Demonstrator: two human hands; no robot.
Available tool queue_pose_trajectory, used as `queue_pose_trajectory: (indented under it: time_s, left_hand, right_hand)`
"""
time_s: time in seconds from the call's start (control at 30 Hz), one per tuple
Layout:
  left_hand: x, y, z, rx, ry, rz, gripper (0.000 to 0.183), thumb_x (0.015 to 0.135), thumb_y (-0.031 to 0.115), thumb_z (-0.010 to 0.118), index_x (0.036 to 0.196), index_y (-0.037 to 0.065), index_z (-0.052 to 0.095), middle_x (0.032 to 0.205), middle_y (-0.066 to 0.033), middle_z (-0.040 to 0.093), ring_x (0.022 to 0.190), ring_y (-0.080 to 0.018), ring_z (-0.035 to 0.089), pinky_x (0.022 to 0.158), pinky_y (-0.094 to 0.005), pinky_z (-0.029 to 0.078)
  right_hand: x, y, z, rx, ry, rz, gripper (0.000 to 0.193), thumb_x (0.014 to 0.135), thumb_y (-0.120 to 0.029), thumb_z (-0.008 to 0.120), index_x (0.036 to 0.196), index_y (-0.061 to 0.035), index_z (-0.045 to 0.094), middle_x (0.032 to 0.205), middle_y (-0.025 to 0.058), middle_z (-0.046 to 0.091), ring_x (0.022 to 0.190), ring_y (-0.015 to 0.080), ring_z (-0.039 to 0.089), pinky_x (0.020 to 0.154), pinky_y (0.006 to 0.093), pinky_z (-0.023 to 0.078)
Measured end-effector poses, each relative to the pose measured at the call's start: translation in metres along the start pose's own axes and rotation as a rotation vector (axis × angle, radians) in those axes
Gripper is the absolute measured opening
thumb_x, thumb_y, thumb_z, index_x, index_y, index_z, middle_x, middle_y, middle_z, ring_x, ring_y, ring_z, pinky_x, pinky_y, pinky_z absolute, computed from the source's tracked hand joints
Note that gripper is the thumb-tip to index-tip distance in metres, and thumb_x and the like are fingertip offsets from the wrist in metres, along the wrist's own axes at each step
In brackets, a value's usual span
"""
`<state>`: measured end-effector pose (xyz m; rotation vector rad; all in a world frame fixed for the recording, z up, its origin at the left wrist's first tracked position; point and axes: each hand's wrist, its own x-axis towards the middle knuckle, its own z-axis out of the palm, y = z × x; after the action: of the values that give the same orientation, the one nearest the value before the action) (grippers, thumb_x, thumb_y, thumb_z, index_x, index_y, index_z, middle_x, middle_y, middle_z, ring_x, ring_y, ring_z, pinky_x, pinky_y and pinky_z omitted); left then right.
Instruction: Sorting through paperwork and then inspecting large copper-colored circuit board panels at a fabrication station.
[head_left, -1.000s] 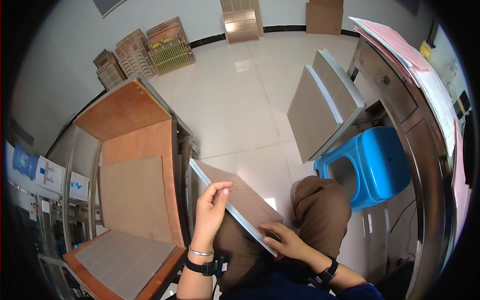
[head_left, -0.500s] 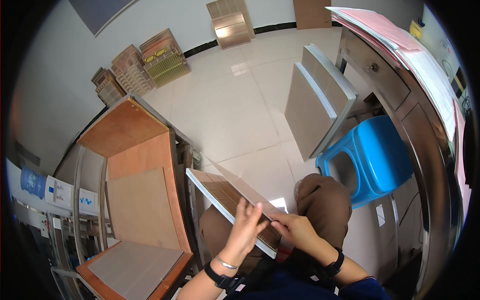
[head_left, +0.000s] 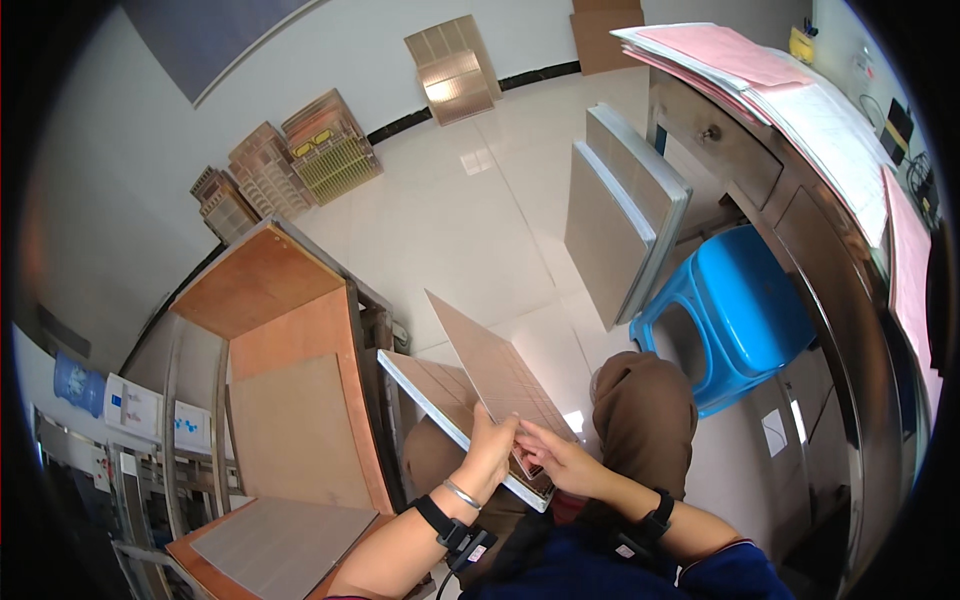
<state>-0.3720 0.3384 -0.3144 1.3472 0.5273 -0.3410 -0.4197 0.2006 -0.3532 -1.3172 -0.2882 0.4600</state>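
A thin brown board with fine lines across its face stands tilted up over my lap. My left hand is closed at its left edge, near the lower end. At the lower end my right hand has its fingers bent round the board, close to my left hand's fingertips. Under and to the left of it, a stack of similar boards with a pale edge leans across my left thigh. The fingers partly hide where the raised board meets the stack.
At left is a wooden-lined stand with boards on it. A blue plastic stool and two upright board stacks are at right, beside a desk piled with papers. More panels lean on the far wall.
The thin board has swung up and away from the stack, widening the gap between them. My hands have come closer together at its lower end. The whole view has shifted slightly.
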Motion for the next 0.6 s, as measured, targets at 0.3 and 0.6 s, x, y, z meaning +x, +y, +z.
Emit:
queue_pose_trajectory:
  time_s: [0.3,0.6]
  left_hand:
    - [0.021,0.005,-0.036,0.344,0.155,0.433,0.032,0.083,-0.008,0.047,0.114,-0.004,0.050,0.105,-0.0154,0.059,0.095,-0.0211,0.058,0.084,-0.0302,0.045]
    - [-0.056,0.102,-0.053,0.313,0.062,0.692,0.038,0.090,-0.005,0.045,0.128,-0.004,0.042,0.115,-0.0083,0.056,0.105,-0.0121,0.053,0.092,-0.0243,0.040]
  right_hand:
    - [-0.011,-0.021,-0.027,0.014,0.114,0.034,0.042,0.097,-0.007,0.040,0.138,-0.0029,0.034,0.129,0.0190,0.050,0.114,0.0217,0.054,0.092,0.0293,0.045]
    - [-0.004,-0.038,-0.059,0.004,0.315,0.063,0.042,0.094,-0.006,0.046,0.136,-0.0043,0.039,0.123,0.0129,0.054,0.099,0.0160,0.059,0.080,0.0274,0.049]
